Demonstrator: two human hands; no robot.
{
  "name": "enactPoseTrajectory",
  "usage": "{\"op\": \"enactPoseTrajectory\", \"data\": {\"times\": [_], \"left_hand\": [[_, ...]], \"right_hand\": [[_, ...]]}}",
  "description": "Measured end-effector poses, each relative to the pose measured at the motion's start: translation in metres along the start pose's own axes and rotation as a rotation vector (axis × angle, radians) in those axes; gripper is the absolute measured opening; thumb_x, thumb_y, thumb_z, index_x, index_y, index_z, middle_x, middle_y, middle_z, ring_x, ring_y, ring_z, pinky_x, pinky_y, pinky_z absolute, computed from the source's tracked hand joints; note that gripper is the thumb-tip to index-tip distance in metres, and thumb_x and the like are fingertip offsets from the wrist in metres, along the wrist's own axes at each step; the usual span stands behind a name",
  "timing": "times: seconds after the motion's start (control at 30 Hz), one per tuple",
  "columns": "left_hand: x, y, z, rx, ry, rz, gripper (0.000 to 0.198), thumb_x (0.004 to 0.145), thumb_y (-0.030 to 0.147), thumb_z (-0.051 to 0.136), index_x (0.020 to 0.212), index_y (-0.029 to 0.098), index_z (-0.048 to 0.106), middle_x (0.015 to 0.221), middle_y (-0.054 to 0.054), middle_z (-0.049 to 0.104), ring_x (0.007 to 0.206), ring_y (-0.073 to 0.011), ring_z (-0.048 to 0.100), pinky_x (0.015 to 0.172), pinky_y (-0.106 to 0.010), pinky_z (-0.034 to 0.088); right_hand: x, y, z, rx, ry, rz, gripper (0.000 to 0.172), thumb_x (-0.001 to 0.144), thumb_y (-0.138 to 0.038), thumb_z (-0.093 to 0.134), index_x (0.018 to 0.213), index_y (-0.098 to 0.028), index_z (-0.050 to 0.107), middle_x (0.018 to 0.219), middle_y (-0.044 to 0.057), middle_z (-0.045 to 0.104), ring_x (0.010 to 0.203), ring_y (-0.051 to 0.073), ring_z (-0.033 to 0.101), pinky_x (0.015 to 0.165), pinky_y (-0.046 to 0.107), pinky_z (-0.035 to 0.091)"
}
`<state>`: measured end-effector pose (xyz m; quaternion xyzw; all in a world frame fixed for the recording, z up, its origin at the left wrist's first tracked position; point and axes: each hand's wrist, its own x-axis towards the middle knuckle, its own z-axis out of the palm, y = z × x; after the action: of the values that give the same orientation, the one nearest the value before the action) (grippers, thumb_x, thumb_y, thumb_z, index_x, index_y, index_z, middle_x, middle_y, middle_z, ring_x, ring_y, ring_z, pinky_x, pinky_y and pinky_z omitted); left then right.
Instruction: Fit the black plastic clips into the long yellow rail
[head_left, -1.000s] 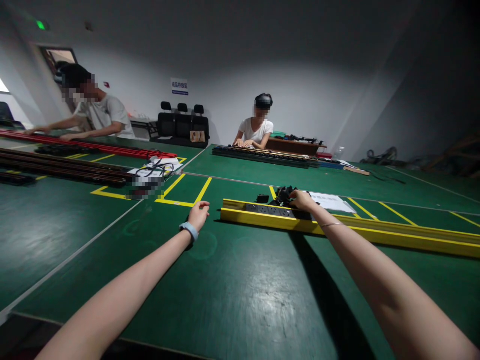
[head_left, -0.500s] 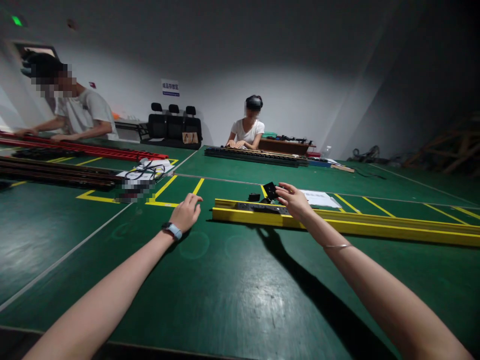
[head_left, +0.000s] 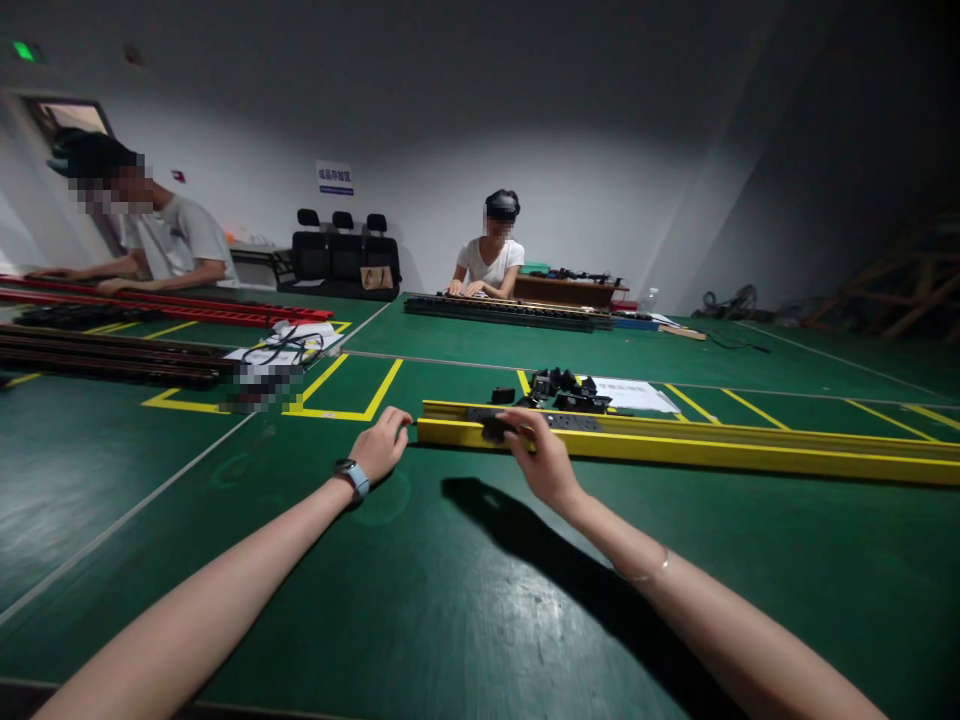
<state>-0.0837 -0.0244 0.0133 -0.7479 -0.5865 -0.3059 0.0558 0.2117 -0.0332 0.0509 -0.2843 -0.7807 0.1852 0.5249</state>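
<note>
Head view, green table (head_left: 450, 600).

- Left hand (head_left: 381, 447): lying on the table, fingers loosely curled, about half open, nothing seen in it. Fingertips are just beside the left end of the yellow rail (head_left: 675, 448); cannot tell whether they touch it.
- Right hand (head_left: 545, 458): fingers pinched closed on a small black part (head_left: 495, 430), held at the near top edge of the rail, close to its left end.
- The rail runs left to right across the table. A black socket strip (head_left: 555, 420) sits in its channel, just right of the held part.
- Beyond the rail: pile of black parts (head_left: 564, 388), with a white sheet (head_left: 637, 396) to its right.
- Far side: a person (head_left: 491, 262) seated at a dark rail. Far left: another person (head_left: 172, 240) at red rails (head_left: 187, 302)
</note>
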Motion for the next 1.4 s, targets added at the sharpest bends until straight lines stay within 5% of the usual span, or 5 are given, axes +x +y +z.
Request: {"op": "enactPoseTrajectory", "data": {"times": [0.2,0.47,0.9,1.1,1.4], "left_hand": [[0.0,-0.001,0.003,-0.034,0.001,-0.008,0.02,0.089,0.024,0.039,0.101,0.023,0.055,0.103,-0.005,0.057,0.082,-0.0176,0.06,0.073,-0.029,0.047],[0.001,-0.002,0.002,-0.09,0.016,0.005,0.02,0.089,0.024,0.038,0.1,0.022,0.056,0.101,-0.005,0.057,0.08,-0.0171,0.059,0.072,-0.029,0.047],[0.002,-0.006,0.004,-0.058,-0.056,0.07,0.021,0.09,0.028,0.036,0.1,0.023,0.055,0.103,-0.005,0.058,0.08,-0.0172,0.06,0.07,-0.029,0.047],[0.0,-0.008,0.005,-0.004,-0.08,0.067,0.022,0.092,0.031,0.035,0.101,0.025,0.054,0.105,-0.004,0.058,0.077,-0.0173,0.061,0.064,-0.028,0.046],[0.001,-0.007,0.004,0.004,-0.134,0.06,0.024,0.093,0.031,0.032,0.104,0.024,0.053,0.108,-0.004,0.058,0.076,-0.0166,0.062,0.065,-0.028,0.046]], "right_hand": [[-0.032,0.002,0.014,-0.262,-0.511,-0.413,0.035,0.094,-0.015,0.038,0.126,-0.024,0.05,0.115,0.009,0.063,0.11,0.02,0.056,0.093,0.038,0.051],[-0.035,0.006,0.005,-0.248,-0.195,-0.155,0.041,0.085,-0.02,0.055,0.124,-0.024,0.046,0.11,0.011,0.052,0.104,0.023,0.053,0.089,0.043,0.05],[-0.031,0.012,0.009,-0.301,-0.275,-0.127,0.044,0.08,-0.021,0.063,0.122,-0.026,0.051,0.108,0.007,0.059,0.102,0.023,0.05,0.087,0.042,0.047],[0.03,0.053,-0.09,-0.709,0.326,0.227,0.045,0.086,-0.036,0.056,0.127,-0.019,0.05,0.118,0.011,0.059,0.108,0.027,0.052,0.092,0.042,0.041],[0.069,0.165,-0.212,-1.167,-0.029,0.939,0.04,0.077,-0.028,0.067,0.103,0.002,0.063,0.098,0.029,0.066,0.096,0.034,0.063,0.078,0.035,0.047]]}}
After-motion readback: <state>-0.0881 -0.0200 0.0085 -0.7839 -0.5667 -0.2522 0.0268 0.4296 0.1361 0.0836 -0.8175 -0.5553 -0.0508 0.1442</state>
